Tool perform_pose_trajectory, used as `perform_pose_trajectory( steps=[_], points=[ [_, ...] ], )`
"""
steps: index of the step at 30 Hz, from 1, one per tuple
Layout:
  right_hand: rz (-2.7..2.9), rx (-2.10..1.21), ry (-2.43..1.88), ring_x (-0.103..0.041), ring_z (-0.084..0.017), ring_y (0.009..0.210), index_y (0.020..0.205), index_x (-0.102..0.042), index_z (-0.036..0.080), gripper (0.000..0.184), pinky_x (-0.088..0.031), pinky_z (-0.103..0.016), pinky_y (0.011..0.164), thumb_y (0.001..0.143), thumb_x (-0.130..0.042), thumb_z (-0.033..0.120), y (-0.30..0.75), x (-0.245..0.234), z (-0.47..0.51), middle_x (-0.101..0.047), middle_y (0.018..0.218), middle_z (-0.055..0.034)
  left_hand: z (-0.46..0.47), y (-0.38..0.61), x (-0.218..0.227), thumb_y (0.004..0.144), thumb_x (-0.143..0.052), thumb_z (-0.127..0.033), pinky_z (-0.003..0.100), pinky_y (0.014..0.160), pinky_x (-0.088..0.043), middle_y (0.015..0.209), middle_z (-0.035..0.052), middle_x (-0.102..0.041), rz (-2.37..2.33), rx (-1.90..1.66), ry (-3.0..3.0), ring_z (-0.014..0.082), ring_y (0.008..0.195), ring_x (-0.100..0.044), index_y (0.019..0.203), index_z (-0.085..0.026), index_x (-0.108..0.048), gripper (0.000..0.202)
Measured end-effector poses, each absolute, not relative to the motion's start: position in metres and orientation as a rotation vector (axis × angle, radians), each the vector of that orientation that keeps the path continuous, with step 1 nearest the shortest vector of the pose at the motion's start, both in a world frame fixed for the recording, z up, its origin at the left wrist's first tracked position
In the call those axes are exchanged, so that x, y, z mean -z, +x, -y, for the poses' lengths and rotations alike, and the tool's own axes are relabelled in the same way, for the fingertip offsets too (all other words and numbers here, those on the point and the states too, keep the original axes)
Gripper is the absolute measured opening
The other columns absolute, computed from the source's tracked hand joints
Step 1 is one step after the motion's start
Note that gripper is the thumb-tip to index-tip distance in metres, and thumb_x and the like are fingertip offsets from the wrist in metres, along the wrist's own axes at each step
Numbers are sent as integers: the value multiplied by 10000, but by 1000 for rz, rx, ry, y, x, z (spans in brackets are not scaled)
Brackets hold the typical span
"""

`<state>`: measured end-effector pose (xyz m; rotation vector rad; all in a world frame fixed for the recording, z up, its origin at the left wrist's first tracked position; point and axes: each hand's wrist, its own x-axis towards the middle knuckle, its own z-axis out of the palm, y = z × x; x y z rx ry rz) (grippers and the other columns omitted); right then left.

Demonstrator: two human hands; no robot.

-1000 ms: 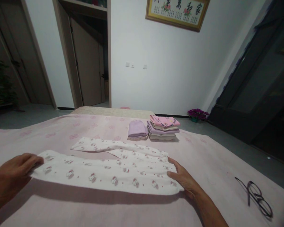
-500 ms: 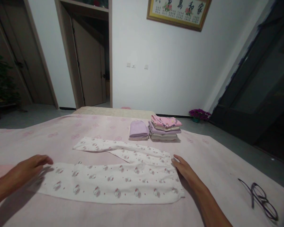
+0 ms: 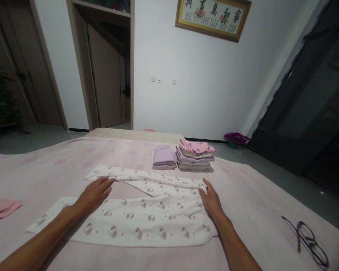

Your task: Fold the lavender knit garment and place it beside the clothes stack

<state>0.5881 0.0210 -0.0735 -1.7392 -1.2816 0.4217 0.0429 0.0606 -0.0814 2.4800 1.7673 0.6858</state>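
Observation:
White pajama pants [image 3: 147, 222] with a small cartoon-cat print lie spread on the pink bedspread, waistband to the right and legs to the left. My left hand [image 3: 94, 194] reaches across the near leg, its fingertips at the inner edge of the far leg and its thumb apart. At the far corner of the waistband is my right hand [image 3: 212, 199], fingers stretched onto the cloth edge and thumb spread from them. Neither hand shows a closed grip.
Folded clothes stand beyond the pants: a low purple pile [image 3: 164, 157] and a taller stack topped with pink [image 3: 196, 156]. Eyeglasses [image 3: 309, 239] rest at the right on the bedspread [image 3: 260, 210]. A pink cloth [image 3: 2, 210] lies at the left edge.
My left hand has moved right and away from me, from the near leg's cuff to the far leg. My right hand has shifted slightly onto the waistband's far corner. The pants lie nearly the same.

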Motion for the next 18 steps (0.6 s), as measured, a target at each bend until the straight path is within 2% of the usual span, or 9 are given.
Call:
perform_pose_trajectory(
  steps=[5, 10, 14, 18],
  points=[
    [1335, -295, -1898, -635, -308, 1169, 1448, -514, 259, 627, -458, -436, 1009, 850, -561, 444, 588, 65, -19, -684, 1273, -103, -62, 41, 91, 967, -388, -371, 443, 1116, -419, 1363, 123, -629, -1821, -717, 2551, 277, 1248, -585, 1292, -183, -650, 458],
    [1525, 16, -2047, -602, -337, 1178, 1497, -452, 205, 579, -462, -460, 959, 951, -417, 397, 581, 63, -14, -588, 1372, -162, -57, 46, 88, 943, -415, -323, 449, 1059, -456, 1285, 146, -653, -1870, -757, 2483, 289, 1177, -617, 1242, -155, -634, 408],
    [1665, 282, -1998, -542, -341, 1212, 1427, -535, 186, 504, -401, -485, 1031, 958, -398, 309, 567, 47, -9, -587, 1354, -162, -56, 49, 84, 930, -432, -268, 455, 1044, -455, 1271, 136, -651, -1863, -793, 2470, 276, 1139, -619, 1270, -180, -617, 396],
    [1854, 199, -1818, -554, -291, 1199, 1288, -650, 220, 421, -388, -440, 1071, 970, -379, 272, 534, 33, -5, -658, 1289, -108, -57, 50, 81, 933, -447, -257, 441, 1040, -444, 1242, 129, -636, -1833, -697, 2563, 270, 1120, -603, 1285, -208, -641, 405]
  ],
)
